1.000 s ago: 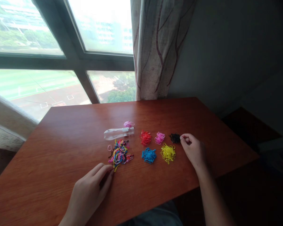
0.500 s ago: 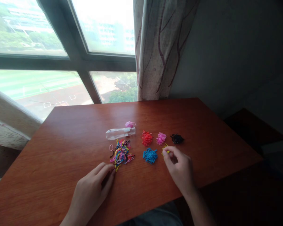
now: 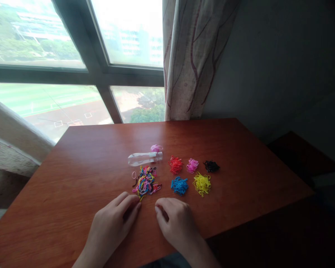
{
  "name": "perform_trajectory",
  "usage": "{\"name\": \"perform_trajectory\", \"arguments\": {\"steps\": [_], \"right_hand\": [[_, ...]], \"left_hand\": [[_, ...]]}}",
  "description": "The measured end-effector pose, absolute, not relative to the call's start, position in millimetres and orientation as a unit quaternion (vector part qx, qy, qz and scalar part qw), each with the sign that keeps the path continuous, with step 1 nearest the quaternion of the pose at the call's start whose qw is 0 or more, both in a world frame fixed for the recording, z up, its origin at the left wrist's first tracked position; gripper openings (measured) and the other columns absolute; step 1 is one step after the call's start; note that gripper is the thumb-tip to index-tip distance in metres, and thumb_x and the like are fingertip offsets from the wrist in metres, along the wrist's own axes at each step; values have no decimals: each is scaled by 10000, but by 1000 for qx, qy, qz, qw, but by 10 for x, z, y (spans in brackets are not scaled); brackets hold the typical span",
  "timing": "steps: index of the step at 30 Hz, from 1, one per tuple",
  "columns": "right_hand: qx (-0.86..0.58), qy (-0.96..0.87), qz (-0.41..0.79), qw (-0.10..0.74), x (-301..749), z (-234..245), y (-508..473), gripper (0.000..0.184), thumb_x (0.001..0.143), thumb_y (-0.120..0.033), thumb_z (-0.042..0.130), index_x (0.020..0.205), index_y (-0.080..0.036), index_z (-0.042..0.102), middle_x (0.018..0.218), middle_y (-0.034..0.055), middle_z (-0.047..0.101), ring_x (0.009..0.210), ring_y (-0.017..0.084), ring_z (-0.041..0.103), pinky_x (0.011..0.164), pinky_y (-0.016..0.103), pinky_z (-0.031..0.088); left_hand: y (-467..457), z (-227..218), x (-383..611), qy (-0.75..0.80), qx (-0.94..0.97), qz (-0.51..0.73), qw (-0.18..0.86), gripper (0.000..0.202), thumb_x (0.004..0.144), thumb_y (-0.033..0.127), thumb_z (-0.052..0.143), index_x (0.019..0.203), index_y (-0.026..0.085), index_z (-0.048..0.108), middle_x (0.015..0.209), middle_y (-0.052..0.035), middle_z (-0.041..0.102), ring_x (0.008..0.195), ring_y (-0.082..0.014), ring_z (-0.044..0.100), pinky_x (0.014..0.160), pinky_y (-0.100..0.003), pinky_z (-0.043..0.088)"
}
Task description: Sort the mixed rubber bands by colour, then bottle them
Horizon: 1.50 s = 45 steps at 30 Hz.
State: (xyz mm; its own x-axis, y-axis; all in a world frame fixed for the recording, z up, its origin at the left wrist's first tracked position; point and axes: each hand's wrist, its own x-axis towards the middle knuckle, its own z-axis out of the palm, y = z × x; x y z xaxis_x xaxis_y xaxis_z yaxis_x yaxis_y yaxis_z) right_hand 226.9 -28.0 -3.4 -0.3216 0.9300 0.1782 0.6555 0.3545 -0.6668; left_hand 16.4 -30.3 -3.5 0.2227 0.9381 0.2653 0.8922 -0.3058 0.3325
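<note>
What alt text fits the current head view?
Left hand at a multicoloured heap of small loops, right hand nearby, over a brown wooden table. Beyond lie a red pile, pink pile, black pile, blue pile, yellow pile and clear elongated bottle.

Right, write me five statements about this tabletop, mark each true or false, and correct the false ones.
1. The clear, elongated bottle lies on the brown wooden table, beyond the multicoloured heap of small loops. True.
2. The bottle stands upright. False; it lies on its side.
3. The bare left hand is by the near edge of the multicoloured heap. True.
4. The left hand covers the bottle. False; the bottle is in plain view, farther from the person than that hand.
5. The pile of small yellow loops is nearer the person than the pile of small black loops. True.
</note>
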Motion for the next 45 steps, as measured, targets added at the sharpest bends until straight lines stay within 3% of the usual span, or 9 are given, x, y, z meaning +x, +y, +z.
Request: {"name": "perform_trajectory", "arguments": {"steps": [13, 16, 19, 22, 25, 29, 38, 45], "right_hand": [[-527, -773, 233, 266, 2261, -39, -280, 152, 898, -120, 512, 848, -225, 609, 761, -12, 672, 720, 160, 635, 661, 236, 374], [-554, -762, 211, 261, 2218, -63, -257, 196, 901, -121, 527, 1028, -214, 645, 806, 3, 705, 726, 175, 661, 660, 247, 402], [-586, -751, 183, 246, 2152, -69, -231, 364, 899, -119, 546, 1258, -160, 587, 910, 50, 739, 777, 199, 695, 678, 261, 436], [-620, -740, 163, 203, 2082, -35, -191, 427, 898, -127, 570, 1324, -128, 550, 891, 70, 747, 751, 216, 705, 642, 269, 441], [-629, -737, 168, 179, 2030, 17, -151, 361, 905, -140, 579, 1264, -166, 596, 867, 58, 750, 719, 217, 706, 611, 267, 430], [-600, -748, 193, 207, 2001, 31, -141, 276, 907, -141, 572, 1162, -222, 638, 890, 29, 750, 759, 212, 708, 644, 264, 434], [-567, -741, 214, 289, 2070, -55, -187, 247, 902, -120, 533, 1112, -206, 630, 837, 9, 725, 743, 180, 684, 678, 244, 418], [-592, -733, 188, 277, 2054, -30, -216, 90, 902, -160, 597, 966, -214, 629, 748, -11, 696, 664, 167, 658, 611, 245, 364]], "left_hand": [[-313, -68, 148, 583, 784, 205, 64, 186, 968, 343, 480, 945, 257, 643, 877, 15, 693, 746, -157, 686, 640, -243, 485], [-307, -52, 161, 586, 781, 205, 69, 177, 961, 340, 484, 939, 259, 640, 858, 20, 691, 730, -157, 683, 619, -240, 473], [-305, -32, 171, 590, 777, 206, 76, 172, 956, 339, 489, 927, 261, 639, 832, 25, 686, 705, -152, 677, 595, -237, 457], [-307, -24, 171, 594, 773, 207, 76, 172, 957, 344, 489, 917, 262, 635, 831, 27, 684, 704, -149, 676, 591, -237, 449], [-311, -32, 166, 596, 773, 202, 82, 178, 964, 348, 480, 925, 264, 632, 848, 25, 686, 725, -150, 679, 602, -238, 450], [-318, -46, 163, 600, 771, 190, 96, 187, 973, 348, 465, 951, 266, 632, 863, 18, 678, 745, -155, 675, 622, -245, 456], [-320, -63, 165, 596, 770, 197, 114, 184, 979, 330, 459, 985, 264, 630, 895, 8, 673, 787, -157, 667, 662, -245, 467], [-327, -56, 168, 597, 770, 192, 115, 184, 980, 330, 459, 972, 265, 632, 883, 10, 669, 778, -156, 665, 653, -246, 459]]}}
